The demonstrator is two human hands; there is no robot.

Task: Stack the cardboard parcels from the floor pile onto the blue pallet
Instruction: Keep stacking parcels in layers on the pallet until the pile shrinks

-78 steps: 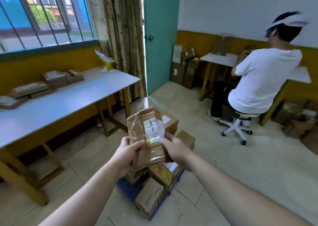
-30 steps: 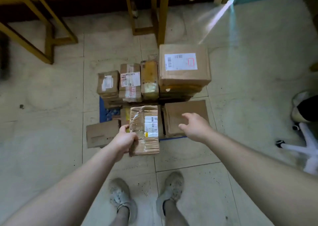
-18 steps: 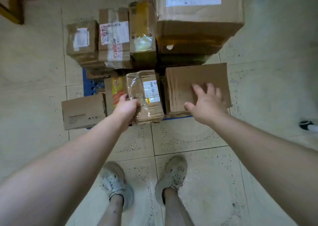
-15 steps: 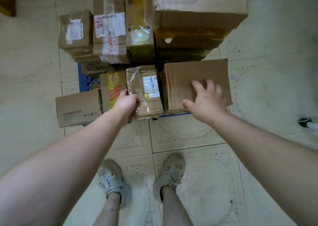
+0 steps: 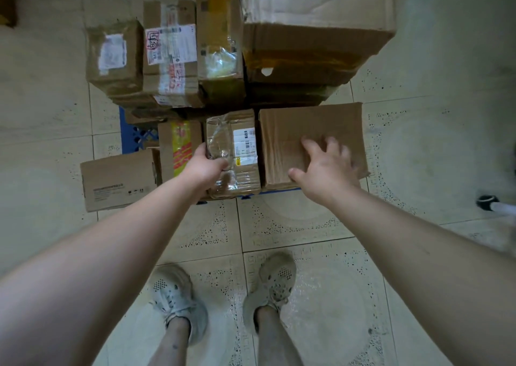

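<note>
The blue pallet (image 5: 133, 136) is almost covered by cardboard parcels; only a patch at its left and a strip of its near edge show. My left hand (image 5: 203, 167) grips the near left corner of a crumpled taped parcel (image 5: 240, 148) with a white label, lying in the front row between a box with yellow-red tape (image 5: 178, 148) and a plain brown box (image 5: 312, 131). My right hand (image 5: 324, 167) rests flat, fingers spread, on top of that plain brown box. Behind stands a taller row topped by a large labelled carton (image 5: 315, 17).
A flat box (image 5: 117, 180) lies at the pallet's left front corner, partly over the tiled floor. My two feet in pale shoes (image 5: 178, 298) stand just in front of the pallet. A white chair leg with a caster (image 5: 487, 199) shows at the right edge.
My view dropped from the room to the pallet. The taped parcel came down from chest height into the front row. My right hand let go of it and landed on the plain brown box.
</note>
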